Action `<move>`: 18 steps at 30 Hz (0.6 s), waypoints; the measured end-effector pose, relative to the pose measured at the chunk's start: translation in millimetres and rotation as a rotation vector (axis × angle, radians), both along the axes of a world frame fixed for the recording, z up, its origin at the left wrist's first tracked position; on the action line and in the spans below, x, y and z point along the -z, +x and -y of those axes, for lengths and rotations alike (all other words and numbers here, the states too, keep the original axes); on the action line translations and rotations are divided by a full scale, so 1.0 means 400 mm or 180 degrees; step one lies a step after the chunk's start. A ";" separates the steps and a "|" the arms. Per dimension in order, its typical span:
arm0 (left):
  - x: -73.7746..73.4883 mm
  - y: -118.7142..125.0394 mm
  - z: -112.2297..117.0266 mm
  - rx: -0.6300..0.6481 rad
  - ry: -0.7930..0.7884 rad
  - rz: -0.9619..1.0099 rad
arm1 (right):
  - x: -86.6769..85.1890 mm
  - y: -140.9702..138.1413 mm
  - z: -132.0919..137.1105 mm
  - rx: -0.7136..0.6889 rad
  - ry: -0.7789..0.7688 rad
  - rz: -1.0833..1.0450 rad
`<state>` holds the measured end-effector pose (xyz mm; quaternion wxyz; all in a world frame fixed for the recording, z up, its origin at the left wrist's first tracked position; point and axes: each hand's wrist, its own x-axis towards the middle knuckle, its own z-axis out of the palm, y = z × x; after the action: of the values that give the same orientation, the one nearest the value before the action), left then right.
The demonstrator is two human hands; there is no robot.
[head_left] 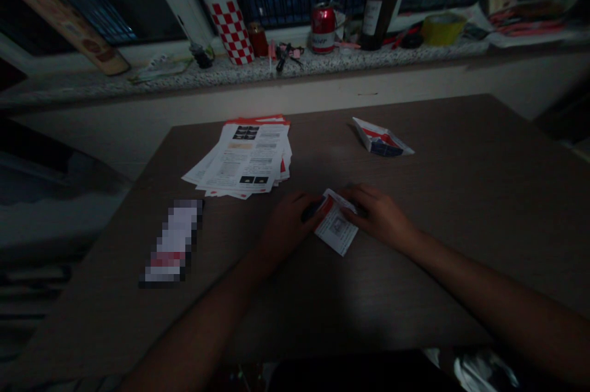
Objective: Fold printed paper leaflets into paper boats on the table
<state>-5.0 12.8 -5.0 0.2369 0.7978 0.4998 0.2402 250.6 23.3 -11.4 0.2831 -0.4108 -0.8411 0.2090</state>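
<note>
Two hands [286, 226] [380, 211], two folded papers [338, 233] [385, 145], one paper stack [249, 158], one phone [173, 241], one can [322, 29]

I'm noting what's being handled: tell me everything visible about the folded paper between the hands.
The folded paper is mostly white, with dark print, a squarish grey graphic and a red band. Creased into a compact, angular shape, it is turned cornerwise, one corner nearest the camera. The left hand and right hand grip its upper sides; whether it meets the table is unclear.

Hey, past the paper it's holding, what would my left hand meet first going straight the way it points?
Past the folded paper, your left hand would likely meet your right hand, which holds the paper's other side, though exact depth is hard to judge.
</note>
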 end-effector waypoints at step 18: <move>-0.015 0.032 0.005 -0.0444 0.0316 -0.0482 | -0.010 -0.017 0.015 -0.0309 -0.0296 -0.0170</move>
<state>7.9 10.9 0.9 0.1413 0.7876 0.5581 0.2197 244.0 17.5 -7.4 0.2756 -0.3765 -0.8415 0.2722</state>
